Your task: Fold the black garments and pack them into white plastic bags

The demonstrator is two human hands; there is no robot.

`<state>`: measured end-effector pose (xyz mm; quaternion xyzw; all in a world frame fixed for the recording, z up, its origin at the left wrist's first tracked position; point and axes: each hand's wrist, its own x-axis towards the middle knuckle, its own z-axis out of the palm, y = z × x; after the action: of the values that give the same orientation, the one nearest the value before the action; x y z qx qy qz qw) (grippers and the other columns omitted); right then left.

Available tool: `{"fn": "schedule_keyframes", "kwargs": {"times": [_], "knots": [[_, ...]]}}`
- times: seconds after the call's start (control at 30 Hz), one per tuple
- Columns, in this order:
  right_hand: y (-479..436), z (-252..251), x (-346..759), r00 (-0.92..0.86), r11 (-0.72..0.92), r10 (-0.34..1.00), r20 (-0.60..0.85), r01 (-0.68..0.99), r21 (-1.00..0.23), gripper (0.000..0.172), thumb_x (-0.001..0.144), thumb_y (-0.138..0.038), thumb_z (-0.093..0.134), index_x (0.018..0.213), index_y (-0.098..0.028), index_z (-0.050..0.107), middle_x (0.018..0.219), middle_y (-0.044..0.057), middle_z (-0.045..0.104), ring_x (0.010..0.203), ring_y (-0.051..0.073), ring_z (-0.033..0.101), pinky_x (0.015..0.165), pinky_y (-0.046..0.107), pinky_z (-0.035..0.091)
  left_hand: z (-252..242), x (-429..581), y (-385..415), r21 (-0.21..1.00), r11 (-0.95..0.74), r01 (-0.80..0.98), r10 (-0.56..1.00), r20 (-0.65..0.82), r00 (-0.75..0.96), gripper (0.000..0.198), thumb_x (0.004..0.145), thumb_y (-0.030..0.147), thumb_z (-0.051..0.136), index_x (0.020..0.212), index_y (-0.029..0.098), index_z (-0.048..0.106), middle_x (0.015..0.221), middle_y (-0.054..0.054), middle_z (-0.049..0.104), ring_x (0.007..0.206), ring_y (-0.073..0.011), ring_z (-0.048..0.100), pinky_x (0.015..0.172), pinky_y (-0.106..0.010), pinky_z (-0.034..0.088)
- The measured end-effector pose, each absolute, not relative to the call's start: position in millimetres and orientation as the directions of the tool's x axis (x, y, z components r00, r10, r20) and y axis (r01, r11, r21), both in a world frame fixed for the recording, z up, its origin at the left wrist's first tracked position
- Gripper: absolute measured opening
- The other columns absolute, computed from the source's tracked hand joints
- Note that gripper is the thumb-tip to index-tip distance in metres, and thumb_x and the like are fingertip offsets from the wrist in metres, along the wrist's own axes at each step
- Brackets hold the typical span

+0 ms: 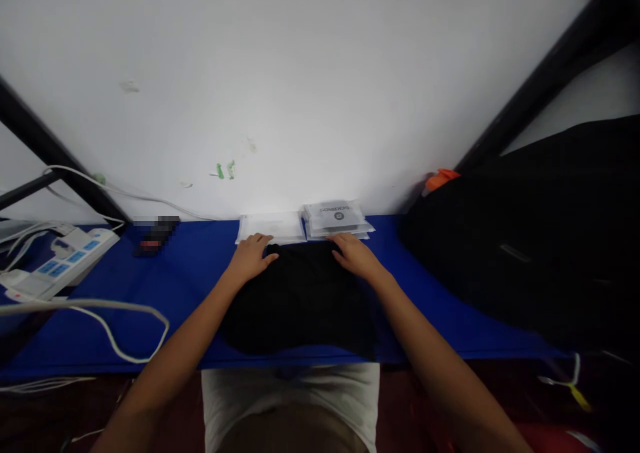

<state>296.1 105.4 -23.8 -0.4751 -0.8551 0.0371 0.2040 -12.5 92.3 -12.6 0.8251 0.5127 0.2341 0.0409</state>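
A black folded garment (300,300) lies on the blue table (200,280) in front of me. My left hand (250,256) rests flat on its far left corner, fingers stretched out. At the garment's far right corner lies my right hand (356,253), fingers spread and pressing down. Just beyond my fingertips, against the white wall, sit a flat clear plastic bag (271,227) and a small stack of grey printed bags (337,216).
A large black bag (540,240) fills the right side of the table, with an orange item (440,178) behind it. At the left are a white power strip (57,263), white cables (115,333) and a small dark object (155,236). Black metal bars slant up both sides.
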Motion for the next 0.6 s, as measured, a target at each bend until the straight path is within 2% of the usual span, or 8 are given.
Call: {"fn": "schedule_keyframes", "kwargs": {"times": [0.1, 0.2, 0.27, 0.33, 0.4, 0.47, 0.53, 0.6], "knots": [[112, -22, 292, -0.459, 0.54, 0.83, 0.318, 0.804, -0.248, 0.036, 0.079, -0.003, 0.047, 0.11, -0.013, 0.063, 0.1, 0.014, 0.067, 0.1, 0.026, 0.06, 0.09, 0.042, 0.051, -9, 1, 101, 0.295, -0.515, 0.804, 0.847, 0.317, 0.426, 0.014, 0.081, 0.017, 0.064, 0.095, 0.018, 0.065, 0.102, -0.009, 0.067, 0.099, -0.0272, 0.062, 0.089, -0.043, 0.047], [89, -15, 300, -0.443, 0.552, 0.812, 0.381, 0.795, -0.252, 0.035, 0.084, -0.004, 0.043, 0.112, -0.014, 0.061, 0.1, 0.013, 0.064, 0.098, 0.025, 0.059, 0.087, 0.042, 0.051, 1, -2, 79, 0.303, -0.558, 0.772, 0.819, 0.35, 0.455, 0.015, 0.079, 0.009, 0.058, 0.09, 0.019, 0.063, 0.103, -0.008, 0.066, 0.103, -0.0257, 0.059, 0.092, -0.043, 0.045], [61, -12, 309, -0.455, 0.611, 0.761, 0.462, 0.742, -0.276, 0.031, 0.088, -0.009, 0.044, 0.115, -0.017, 0.059, 0.1, 0.011, 0.063, 0.096, 0.025, 0.058, 0.084, 0.043, 0.051, 9, -12, 52, 0.32, -0.61, 0.725, 0.784, 0.374, 0.495, 0.015, 0.078, 0.009, 0.059, 0.088, 0.02, 0.062, 0.11, -0.007, 0.065, 0.108, -0.0234, 0.058, 0.095, -0.04, 0.045], [30, -13, 316, -0.475, 0.671, 0.714, 0.514, 0.673, -0.311, 0.029, 0.089, -0.011, 0.046, 0.115, -0.019, 0.058, 0.098, 0.009, 0.063, 0.09, 0.024, 0.058, 0.081, 0.043, 0.052, 11, -24, 25, 0.367, -0.72, 0.589, 0.694, 0.373, 0.616, 0.014, 0.079, 0.01, 0.059, 0.086, 0.022, 0.064, 0.115, -0.006, 0.064, 0.111, -0.0229, 0.057, 0.098, -0.042, 0.043], [4, -19, 321, -0.519, 0.677, 0.727, 0.449, 0.652, -0.342, 0.031, 0.087, -0.008, 0.045, 0.112, -0.02, 0.058, 0.096, 0.008, 0.063, 0.089, 0.023, 0.058, 0.082, 0.043, 0.051, 4, -36, 7, 0.433, -0.759, 0.486, 0.637, 0.342, 0.691, 0.01, 0.082, 0.016, 0.063, 0.084, 0.025, 0.067, 0.118, -0.005, 0.065, 0.115, -0.0231, 0.057, 0.102, -0.044, 0.04], [-13, -25, 323, -0.551, 0.669, 0.741, 0.384, 0.65, -0.359, 0.033, 0.082, -0.004, 0.045, 0.107, -0.02, 0.059, 0.095, 0.007, 0.063, 0.089, 0.023, 0.058, 0.082, 0.043, 0.051, -9, -47, 4, 0.475, -0.705, 0.527, 0.706, 0.4, 0.585, 0.009, 0.086, 0.022, 0.061, 0.082, 0.025, 0.068, 0.118, -0.005, 0.067, 0.113, -0.0234, 0.059, 0.103, -0.047, 0.04], [-20, -30, 320, -0.555, 0.666, 0.746, 0.369, 0.647, -0.372, 0.035, 0.078, -0.003, 0.044, 0.105, -0.02, 0.059, 0.096, 0.007, 0.064, 0.09, 0.023, 0.058, 0.082, 0.044, 0.05, -24, -55, 15, 0.481, -0.529, 0.699, 0.831, 0.46, 0.313, 0.012, 0.086, 0.028, 0.062, 0.096, 0.025, 0.068, 0.121, -0.008, 0.065, 0.114, -0.0264, 0.058, 0.099, -0.049, 0.042], [-19, -31, 315, -0.54, 0.675, 0.736, 0.408, 0.629, -0.385, 0.037, 0.078, -0.003, 0.043, 0.107, -0.021, 0.058, 0.097, 0.007, 0.064, 0.092, 0.024, 0.058, 0.083, 0.045, 0.049, -35, -60, 31, 0.46, -0.312, 0.832, 0.891, 0.445, 0.088, 0.033, 0.081, 0.031, 0.067, 0.112, 0.022, 0.064, 0.127, -0.012, 0.061, 0.119, -0.0319, 0.053, 0.098, -0.052, 0.043]]}}
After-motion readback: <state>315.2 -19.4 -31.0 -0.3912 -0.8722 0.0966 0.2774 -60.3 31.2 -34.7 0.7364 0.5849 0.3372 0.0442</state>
